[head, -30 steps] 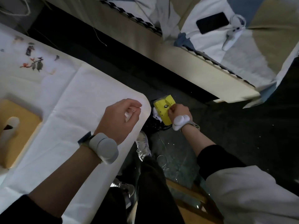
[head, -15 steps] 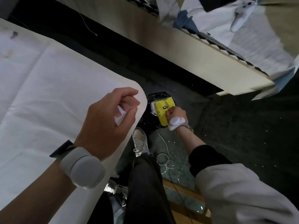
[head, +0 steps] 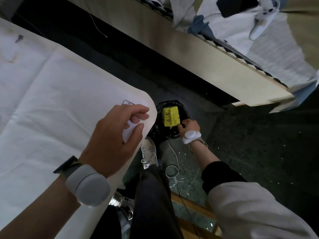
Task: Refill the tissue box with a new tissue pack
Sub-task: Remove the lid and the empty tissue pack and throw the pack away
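Observation:
My right hand (head: 189,125) reaches down to a bin lined with a black bag (head: 185,111) on the floor. Its fingers are pinched on the lower right corner of a yellow wrapper (head: 170,116), which lies inside the bin. My left hand (head: 112,135) hovers over the rounded corner of the white-covered table (head: 51,100), fingers closed on a small white scrap (head: 129,132). No tissue box is in view.
A bed with a pale wooden side rail (head: 189,54) runs across the top right, with a black phone (head: 236,5) on its bedding. My white shoe (head: 149,152) and a loose white cable (head: 172,169) are on the dark floor beside the bin.
The view has swung right, so the wooden box on the table has left the frame. My right hand has slid back to the wrapper's corner, and more of the wrapper shows inside the bin.

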A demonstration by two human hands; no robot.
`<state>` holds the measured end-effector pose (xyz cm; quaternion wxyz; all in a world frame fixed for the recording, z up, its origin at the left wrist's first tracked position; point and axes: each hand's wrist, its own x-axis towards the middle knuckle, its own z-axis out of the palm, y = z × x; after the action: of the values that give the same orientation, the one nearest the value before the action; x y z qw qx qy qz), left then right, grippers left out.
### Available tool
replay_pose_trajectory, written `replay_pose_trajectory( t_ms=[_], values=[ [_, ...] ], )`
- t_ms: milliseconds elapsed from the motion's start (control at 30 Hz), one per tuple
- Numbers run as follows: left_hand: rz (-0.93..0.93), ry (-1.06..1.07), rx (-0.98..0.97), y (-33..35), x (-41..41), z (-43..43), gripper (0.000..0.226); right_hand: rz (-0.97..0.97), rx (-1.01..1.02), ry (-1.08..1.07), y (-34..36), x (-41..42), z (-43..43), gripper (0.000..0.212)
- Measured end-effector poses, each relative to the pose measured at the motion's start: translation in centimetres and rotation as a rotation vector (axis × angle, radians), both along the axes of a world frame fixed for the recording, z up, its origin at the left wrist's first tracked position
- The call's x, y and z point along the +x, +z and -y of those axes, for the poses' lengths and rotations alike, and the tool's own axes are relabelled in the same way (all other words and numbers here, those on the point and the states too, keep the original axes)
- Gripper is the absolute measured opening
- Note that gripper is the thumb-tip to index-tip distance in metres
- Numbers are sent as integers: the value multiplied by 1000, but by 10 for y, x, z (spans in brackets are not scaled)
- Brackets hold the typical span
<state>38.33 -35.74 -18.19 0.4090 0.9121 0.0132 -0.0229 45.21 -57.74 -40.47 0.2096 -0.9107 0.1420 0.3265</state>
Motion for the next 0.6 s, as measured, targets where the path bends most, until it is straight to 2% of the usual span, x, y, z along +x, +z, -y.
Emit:
replay_pose_trajectory(
  t_ms=[233,433,600],
  values=[
    [-40,7,-37,0,7,-4,23,-15,38,-30,31,6,-11,29],
    [-80,152,-81,36,3,-25,19,59,150,-42,120,38,-42,30],
    [-58,334,-99,80,-14,-62,16,207,261,-30,208,59,-88,26]
  ],
)
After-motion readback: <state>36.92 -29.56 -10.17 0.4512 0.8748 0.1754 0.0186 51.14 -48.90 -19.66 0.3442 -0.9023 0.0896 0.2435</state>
